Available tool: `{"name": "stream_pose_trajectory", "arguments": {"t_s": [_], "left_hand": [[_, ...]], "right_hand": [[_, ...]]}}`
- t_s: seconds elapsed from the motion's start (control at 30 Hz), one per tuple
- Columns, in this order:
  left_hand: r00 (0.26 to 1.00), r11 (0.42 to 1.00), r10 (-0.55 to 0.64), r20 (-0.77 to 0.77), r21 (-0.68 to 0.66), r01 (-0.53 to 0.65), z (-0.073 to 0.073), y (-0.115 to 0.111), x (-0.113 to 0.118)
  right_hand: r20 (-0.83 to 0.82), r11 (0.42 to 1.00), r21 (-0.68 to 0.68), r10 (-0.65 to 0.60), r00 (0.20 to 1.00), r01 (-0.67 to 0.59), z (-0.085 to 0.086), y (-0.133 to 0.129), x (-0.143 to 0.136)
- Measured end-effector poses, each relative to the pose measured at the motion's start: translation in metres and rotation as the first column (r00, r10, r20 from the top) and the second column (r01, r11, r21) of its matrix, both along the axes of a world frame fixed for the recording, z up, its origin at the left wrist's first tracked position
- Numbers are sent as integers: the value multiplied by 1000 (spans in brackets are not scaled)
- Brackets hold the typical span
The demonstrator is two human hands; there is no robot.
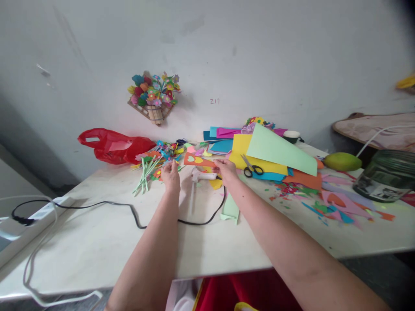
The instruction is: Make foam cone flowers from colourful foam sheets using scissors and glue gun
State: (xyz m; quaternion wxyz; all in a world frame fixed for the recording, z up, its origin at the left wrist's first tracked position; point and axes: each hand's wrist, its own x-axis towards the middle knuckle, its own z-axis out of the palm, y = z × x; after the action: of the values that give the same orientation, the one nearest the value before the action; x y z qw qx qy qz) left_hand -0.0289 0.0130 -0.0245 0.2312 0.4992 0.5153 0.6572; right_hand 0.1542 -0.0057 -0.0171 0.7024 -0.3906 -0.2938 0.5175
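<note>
My right hand [227, 170] pinches the right end of an orange paper piece [209, 163], which has pale and yellow shapes on its left part. Left of it, my left hand [171, 175] is raised with its fingers pressed together; what they hold, if anything, cannot be made out. A white glue gun [205, 176] lies between the two hands, with a glue stick and a black cord. Beside my left hand are pale green paper stems [145, 175] and paper flowers [156, 174]. A folded light green paper [230, 210] lies below my right hand.
Black-handled scissors [253, 170] rest on yellow foam sheets [240, 147] under a light green sheet [282, 151]. Colourful scraps [343, 201] and a glass jar [385, 177] are at right. A red plastic bag [113, 147] and a power strip [42, 216] are at left.
</note>
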Motion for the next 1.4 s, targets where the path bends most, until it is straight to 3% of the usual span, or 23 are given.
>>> {"name": "stream_pose_trajectory", "arguments": {"t_s": [0.1,0.17,0.23,0.37,0.5,0.6,0.97,1.2,1.4], "left_hand": [[988,1000,4,155,4,-5,0,0,2],[945,994,-95,313,-19,107,2,-4,8],[852,965,-209,481,-40,259,6,-8,14],[629,899,-301,717,-7,438,12,-14,24],[452,871,-288,844,36,489,15,-14,32],[387,856,-323,864,92,508,15,-13,35],[366,787,-467,805,190,587,16,-18,36],[390,793,-476,788,192,578,13,-16,36],[412,829,-457,788,209,520,16,-18,40]], "right_hand": [[-18,1000,10,-3,1000,3,-2,2,0],[-19,1000,13,-10,1000,10,-3,2,0],[-6,1000,14,-11,1000,12,-4,3,-1],[32,1000,18,2,999,-3,-4,3,-3],[66,999,35,13,998,-15,-5,2,-8],[89,997,60,36,995,-41,-6,0,-12],[116,981,82,165,979,-175,-5,-6,-17],[100,962,47,262,960,-267,-1,-10,-17],[118,896,40,435,893,-442,4,-19,-21]]}}
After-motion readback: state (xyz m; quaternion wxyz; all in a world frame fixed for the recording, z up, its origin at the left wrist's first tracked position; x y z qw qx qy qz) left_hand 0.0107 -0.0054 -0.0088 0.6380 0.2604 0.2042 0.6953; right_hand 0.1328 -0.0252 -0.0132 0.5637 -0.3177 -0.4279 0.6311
